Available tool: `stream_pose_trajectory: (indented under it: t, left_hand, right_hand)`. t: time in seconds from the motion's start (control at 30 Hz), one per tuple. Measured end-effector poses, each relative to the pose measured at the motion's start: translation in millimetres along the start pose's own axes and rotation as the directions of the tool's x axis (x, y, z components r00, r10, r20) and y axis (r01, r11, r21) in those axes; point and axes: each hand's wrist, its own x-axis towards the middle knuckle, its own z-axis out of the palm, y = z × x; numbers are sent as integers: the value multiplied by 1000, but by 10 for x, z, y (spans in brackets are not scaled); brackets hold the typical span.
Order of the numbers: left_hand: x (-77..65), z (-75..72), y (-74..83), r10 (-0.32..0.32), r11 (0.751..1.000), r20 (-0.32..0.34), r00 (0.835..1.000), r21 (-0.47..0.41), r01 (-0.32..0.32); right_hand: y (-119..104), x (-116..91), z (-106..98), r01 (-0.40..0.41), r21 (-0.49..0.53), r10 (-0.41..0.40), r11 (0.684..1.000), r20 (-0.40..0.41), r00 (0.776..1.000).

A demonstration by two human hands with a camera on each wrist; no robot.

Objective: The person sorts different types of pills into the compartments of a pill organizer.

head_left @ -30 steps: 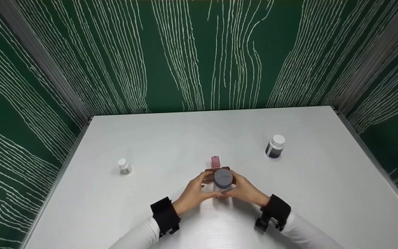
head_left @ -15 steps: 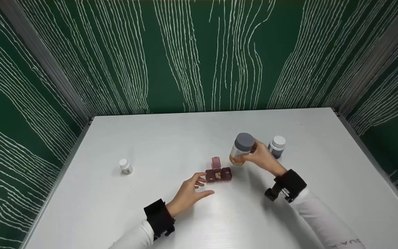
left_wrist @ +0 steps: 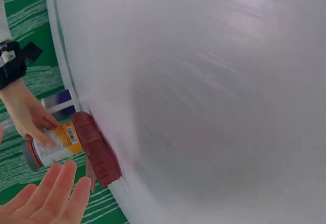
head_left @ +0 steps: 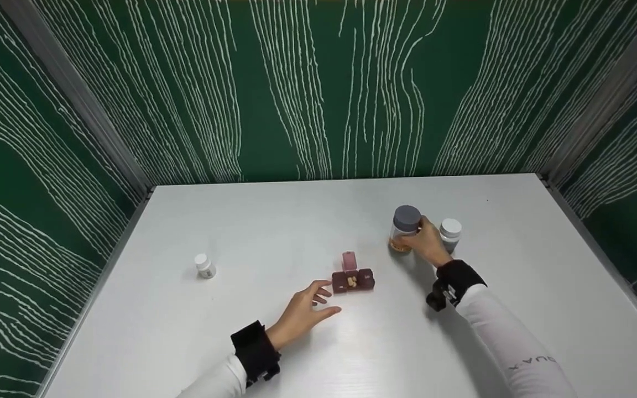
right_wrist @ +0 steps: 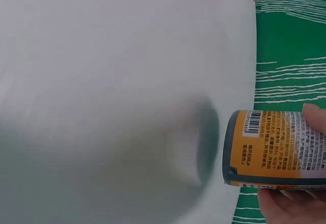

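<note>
My right hand point(head_left: 428, 242) grips a pill bottle point(head_left: 405, 222) with a grey lid and an orange-and-white label, upright, close over the table at the back right. In the right wrist view the bottle's printed label point(right_wrist: 275, 145) faces the camera, fingers and thumb round its far end. My left hand point(head_left: 303, 312) is relaxed, fingers apart, beside a dark red pill organizer point(head_left: 339, 282). Its pink middle lid point(head_left: 349, 261) stands raised, and several yellowish pills point(head_left: 352, 282) lie in that compartment. In the left wrist view my left fingers point(left_wrist: 56, 193) hold nothing.
A white-capped bottle with a dark label point(head_left: 450, 232) stands just right of my right hand. A small white bottle point(head_left: 205, 266) stands at the left of the white table point(head_left: 274, 221). Green panels with white lines point(head_left: 285, 110) enclose the back and sides.
Both hands were round the bottle over the organizer. The left let go and drew back slightly; the right carried the bottle back and right, uncovering the organizer, and lowered it near the white-capped bottle.
</note>
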Motion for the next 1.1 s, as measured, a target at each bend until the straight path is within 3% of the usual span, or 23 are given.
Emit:
stream_pose_trajectory:
  t: [0.2, 0.5, 0.73, 0.83, 0.97, 1.1]
  left_hand:
    - [27, 19, 7, -48, 999, 15, 999, -19, 48]
    - [76, 31, 20, -18, 999, 29, 999, 35, 17]
    - [184, -2, -21, 4, 992, 17, 1000, 129, -6]
    - [253, -32, -42, 12, 978, -5, 1000, 208, -11]
    - [371, -42, -63, 25, 944, -22, 999, 330, -16]
    - [472, -11, -77, 35, 901, 1, 999, 434, -32]
  right_hand:
    - [112, 24, -19, -35, -22, 35, 999, -7, 999]
    - [175, 22, -68, -24, 13, 24, 1000, 14, 1000]
    - [113, -145, -28, -43, 66, 38, 997, 70, 997]
    - [64, -288, -13, -58, 41, 56, 997, 59, 997]
    - [-28, -481, 38, -102, -12, 101, 995, -52, 993]
    - [-147, -611, 180, -39, 15, 41, 999, -108, 993]
